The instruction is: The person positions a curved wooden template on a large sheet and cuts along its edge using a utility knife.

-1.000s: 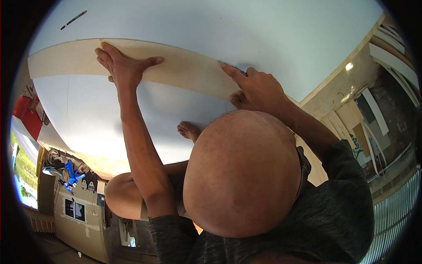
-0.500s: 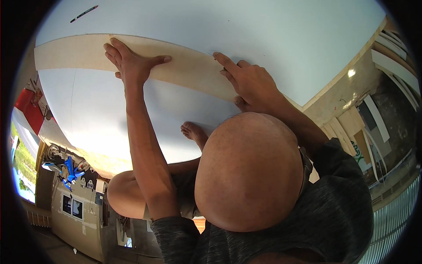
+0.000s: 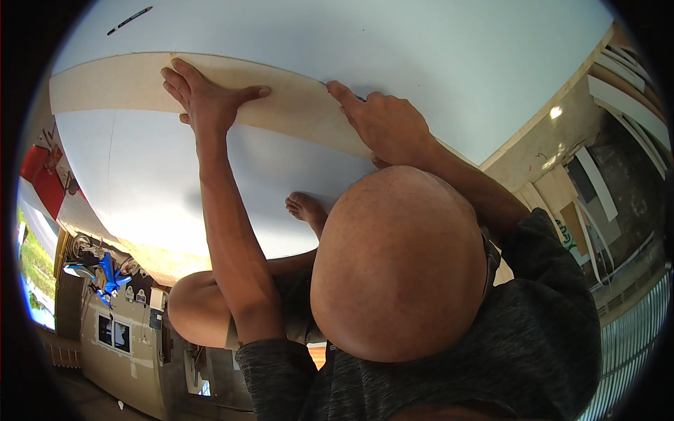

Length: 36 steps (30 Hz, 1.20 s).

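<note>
We see the left hand [image 3: 213, 103] spread wide on the wooden strip [image 3: 295, 105], which crosses the pale board [image 3: 491, 77]; at the strip's far edge, the right hand [image 3: 390, 125] grips what seems a mostly hidden tool [image 3: 361, 98].

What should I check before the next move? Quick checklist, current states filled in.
1. Left hand pressing on the wooden strip: ok, fingers and thumb spread across it.
2. Left fingertips well back from the strip's far edge: not ok, the forefinger tip sits close to it.
3. Right hand at that edge: ok, forefinger extended to it.
4. Tool grip in the right hand: cannot tell, only a dark sliver shows.
5. Pencil out of the way: ok, on the pale sheet beyond the strip.
6. Strip flat against the sheet throughout: cannot tell from this angle.
</note>
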Each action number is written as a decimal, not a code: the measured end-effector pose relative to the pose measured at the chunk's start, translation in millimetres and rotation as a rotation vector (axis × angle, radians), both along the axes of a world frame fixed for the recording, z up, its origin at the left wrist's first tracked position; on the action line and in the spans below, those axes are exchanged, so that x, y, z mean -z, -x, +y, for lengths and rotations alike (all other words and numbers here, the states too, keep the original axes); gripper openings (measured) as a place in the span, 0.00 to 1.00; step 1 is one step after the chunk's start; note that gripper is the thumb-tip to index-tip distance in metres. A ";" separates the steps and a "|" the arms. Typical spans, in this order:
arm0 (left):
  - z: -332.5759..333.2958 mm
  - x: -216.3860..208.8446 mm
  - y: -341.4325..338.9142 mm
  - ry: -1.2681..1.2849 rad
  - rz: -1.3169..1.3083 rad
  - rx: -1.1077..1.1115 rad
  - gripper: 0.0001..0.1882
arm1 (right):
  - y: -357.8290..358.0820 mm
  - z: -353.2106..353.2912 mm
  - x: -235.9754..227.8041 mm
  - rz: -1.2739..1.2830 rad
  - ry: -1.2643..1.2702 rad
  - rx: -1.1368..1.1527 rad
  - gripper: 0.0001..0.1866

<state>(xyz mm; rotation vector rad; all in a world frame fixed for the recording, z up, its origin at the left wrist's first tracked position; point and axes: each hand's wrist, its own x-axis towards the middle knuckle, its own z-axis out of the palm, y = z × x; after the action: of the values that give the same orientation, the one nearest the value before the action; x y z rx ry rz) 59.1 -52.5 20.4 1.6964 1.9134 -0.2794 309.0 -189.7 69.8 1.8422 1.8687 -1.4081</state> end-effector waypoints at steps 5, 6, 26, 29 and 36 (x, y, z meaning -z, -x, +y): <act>-1.3 -2.0 -1.4 0.039 0.100 -0.005 0.91 | -2.1 15.4 -12.9 0.012 0.180 -0.060 0.34; -0.7 -2.2 -2.6 0.039 0.100 -0.005 0.91 | -3.5 14.9 -13.8 0.011 0.181 -0.060 0.34; -1.8 4.7 4.2 0.011 0.037 -0.015 0.96 | -55.1 -45.8 -22.1 -0.084 0.317 -0.003 0.36; -0.4 3.2 2.7 -0.018 0.032 0.000 0.96 | -43.9 -26.5 -31.6 0.075 0.159 0.093 0.32; 0.3 2.3 -4.6 0.025 0.078 0.002 0.92 | -10.1 -1.1 4.7 0.068 0.021 0.105 0.21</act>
<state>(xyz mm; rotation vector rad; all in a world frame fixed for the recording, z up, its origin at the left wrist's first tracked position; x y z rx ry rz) 63.7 -52.1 18.1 1.6943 1.9558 -0.3744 319.1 -190.8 65.1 1.9321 1.8039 -1.5364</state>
